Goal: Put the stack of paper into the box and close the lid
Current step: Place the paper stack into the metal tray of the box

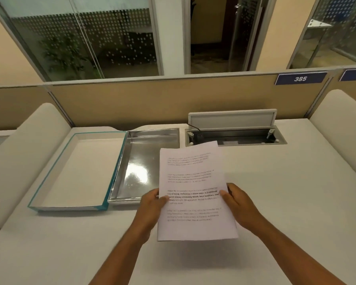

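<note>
A stack of white printed paper [193, 179] hangs above the desk, held on both sides. My left hand [152, 204] grips its left edge with the thumb on top, and my right hand [236, 202] grips its right edge the same way. The paper's upper left corner overlaps the right rim of an open box with a shiny silver inside [144, 159], which lies on the desk just left of the paper. Joined to the box's left side lies the teal-edged lid [78, 171], flat open with its white inside facing up.
The white desk [296, 202] stretches to the right and toward me. An open cable hatch [234, 136] with a raised flap sits behind the paper. Beige partition panels close off the back, and curved white dividers stand at the left and right.
</note>
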The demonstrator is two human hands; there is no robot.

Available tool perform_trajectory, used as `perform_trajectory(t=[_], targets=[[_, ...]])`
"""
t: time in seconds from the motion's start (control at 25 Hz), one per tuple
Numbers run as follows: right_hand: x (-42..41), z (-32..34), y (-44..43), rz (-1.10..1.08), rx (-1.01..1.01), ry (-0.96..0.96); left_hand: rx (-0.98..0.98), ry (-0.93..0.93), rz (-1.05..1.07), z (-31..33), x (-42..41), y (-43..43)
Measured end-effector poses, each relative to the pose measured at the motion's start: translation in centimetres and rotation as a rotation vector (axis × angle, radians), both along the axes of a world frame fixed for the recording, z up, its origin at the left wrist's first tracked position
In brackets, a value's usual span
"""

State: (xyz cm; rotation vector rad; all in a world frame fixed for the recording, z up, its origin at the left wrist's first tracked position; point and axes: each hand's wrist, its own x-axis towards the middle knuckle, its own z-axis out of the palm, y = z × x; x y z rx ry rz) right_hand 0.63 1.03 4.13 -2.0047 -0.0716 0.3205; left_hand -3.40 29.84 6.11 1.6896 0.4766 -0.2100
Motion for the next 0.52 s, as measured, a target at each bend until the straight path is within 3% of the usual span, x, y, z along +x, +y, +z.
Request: perform_trajectory(t=[0.2, 0.28, 0.52], targets=[[6.3, 1.7, 8.4, 0.048, 0.009, 0.135, 0.082, 0.106, 0.055, 1.2, 5.9, 7.7], [12.7, 1.2, 16.1, 0.068, 0.008, 0.152, 0.052, 0.139, 0.095, 0.8, 12.0, 14.6], [16.0, -1.3, 19.6, 0.065, -0.166, 0.264, 0.208, 0.229, 0.026, -2.9, 16.5, 15.7]])
